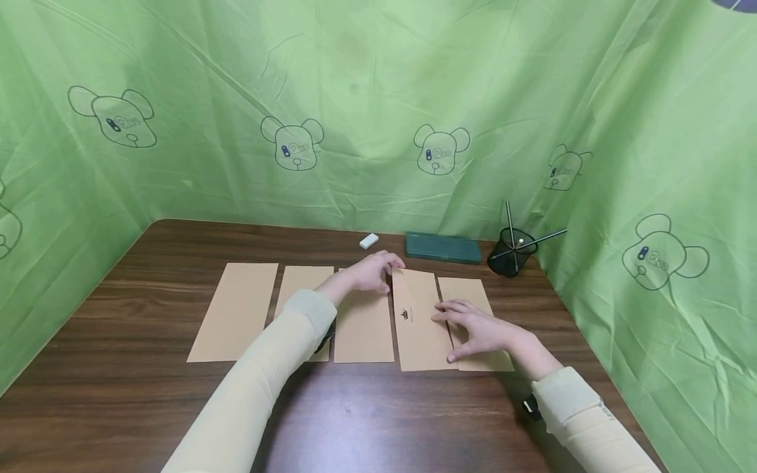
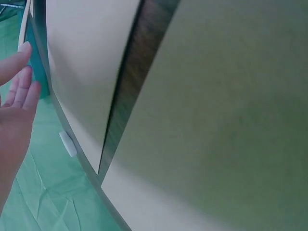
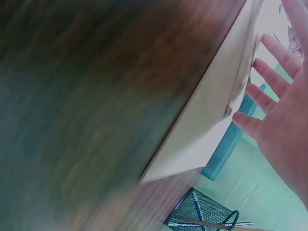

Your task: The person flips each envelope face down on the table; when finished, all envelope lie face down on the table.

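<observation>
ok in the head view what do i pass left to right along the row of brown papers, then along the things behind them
Row: leftmost paper → second paper → middle paper → crown-printed paper → rightmost paper. Behind: small white block → dark green case → black mesh cup

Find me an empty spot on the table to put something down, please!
The table is bare on the near side of the brown sheets, between the sleeves, and left of the leftmost sheet. It's crowded at the back right, with the green case and mesh cup, and where the left hand and right hand are over the sheets.
</observation>
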A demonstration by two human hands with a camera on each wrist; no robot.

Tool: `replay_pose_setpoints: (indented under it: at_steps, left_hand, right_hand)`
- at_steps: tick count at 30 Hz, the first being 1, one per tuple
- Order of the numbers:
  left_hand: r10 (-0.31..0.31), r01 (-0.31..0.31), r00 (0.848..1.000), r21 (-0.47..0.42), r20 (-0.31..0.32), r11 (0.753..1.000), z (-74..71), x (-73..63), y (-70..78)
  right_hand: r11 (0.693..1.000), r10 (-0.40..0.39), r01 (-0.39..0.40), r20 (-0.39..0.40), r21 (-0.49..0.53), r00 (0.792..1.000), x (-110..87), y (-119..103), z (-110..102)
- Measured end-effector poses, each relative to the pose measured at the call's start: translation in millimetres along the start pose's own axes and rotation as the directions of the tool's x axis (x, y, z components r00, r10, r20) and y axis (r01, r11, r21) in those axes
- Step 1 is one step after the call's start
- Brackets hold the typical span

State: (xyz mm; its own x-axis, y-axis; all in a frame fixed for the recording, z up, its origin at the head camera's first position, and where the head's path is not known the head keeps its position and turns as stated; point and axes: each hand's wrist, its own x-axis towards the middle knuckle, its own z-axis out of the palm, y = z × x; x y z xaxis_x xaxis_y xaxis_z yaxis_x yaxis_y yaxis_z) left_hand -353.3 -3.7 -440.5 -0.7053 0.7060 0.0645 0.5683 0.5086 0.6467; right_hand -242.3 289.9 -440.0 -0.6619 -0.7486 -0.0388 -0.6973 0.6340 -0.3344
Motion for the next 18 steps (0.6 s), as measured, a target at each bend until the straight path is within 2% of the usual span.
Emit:
replay_pose_setpoints:
  at_steps: [3, 8, 12, 15, 18]
  left_hand:
    - [0.013, -0.014, 0.999, -0.033, -0.029, 0.999, -1.7, 0.6, 0.4]
    - [0.041, -0.042, 0.996, -0.011, -0.085, 0.999, -3.2, 2.2, 2.2]
    - [0.088, -0.088, 0.989, 0.010, -0.119, 0.996, -5.7, 2.7, 3.5]
    - [0.126, -0.125, 0.982, 0.018, -0.139, 0.992, -8.3, 2.4, 5.1]
    - [0.137, -0.137, 0.979, 0.015, -0.153, 0.990, -10.7, 3.6, 8.5]
  right_hand:
    - [1.000, 0.015, -0.015, 0.006, 0.014, 1.000, 1.8, -4.2, -3.3]
    - [0.997, 0.044, -0.046, 0.020, 0.059, 0.999, 5.7, -8.7, -8.9]
    - [0.993, 0.053, -0.055, 0.014, 0.105, 0.998, 11.1, -11.5, -12.1]
    - [0.979, 0.051, -0.054, 0.021, 0.198, 0.998, 15.5, -16.3, -15.3]
    - [0.943, 0.030, -0.033, 0.016, 0.331, 0.999, 19.1, -22.0, -19.6]
